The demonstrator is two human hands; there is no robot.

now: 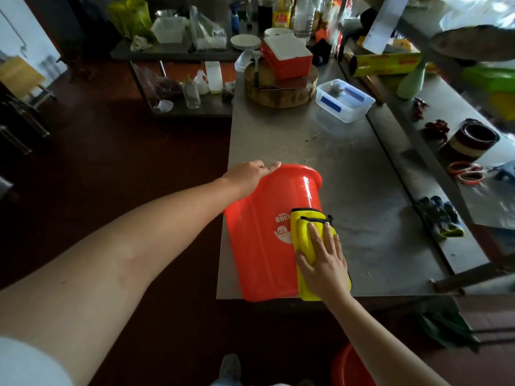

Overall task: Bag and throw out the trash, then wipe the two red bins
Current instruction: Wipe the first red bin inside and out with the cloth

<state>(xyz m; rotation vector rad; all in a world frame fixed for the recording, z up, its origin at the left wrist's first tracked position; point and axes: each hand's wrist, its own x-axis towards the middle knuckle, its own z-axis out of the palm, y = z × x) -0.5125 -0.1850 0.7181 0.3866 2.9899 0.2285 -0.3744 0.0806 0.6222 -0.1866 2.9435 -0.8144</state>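
The red bin (259,246) lay on its side at the near left corner of the counter (362,176). Its base was at the near edge and its flared rim pointed toward the far edge, so its long axis ran from near to far with a slight lean to the right. The left hand (248,174) rested on the upper left of the rim with the fingers stretched out flat, steadying the bin rather than grasping it. The thumb's position could not be made out. The right hand (326,263) lay palm down with its fingers straight and spread, pressing a folded yellow cloth (301,229) against the bin's right flank near the base. The unwiped stretch of that flank extended away from the fingertips, up the long axis toward the rim. The likely next stroke was therefore judged to run forward along the wall while the left hand checked any roll. A second red bin (348,366) was partly visible on the floor below the near edge and appeared yet to be wiped.
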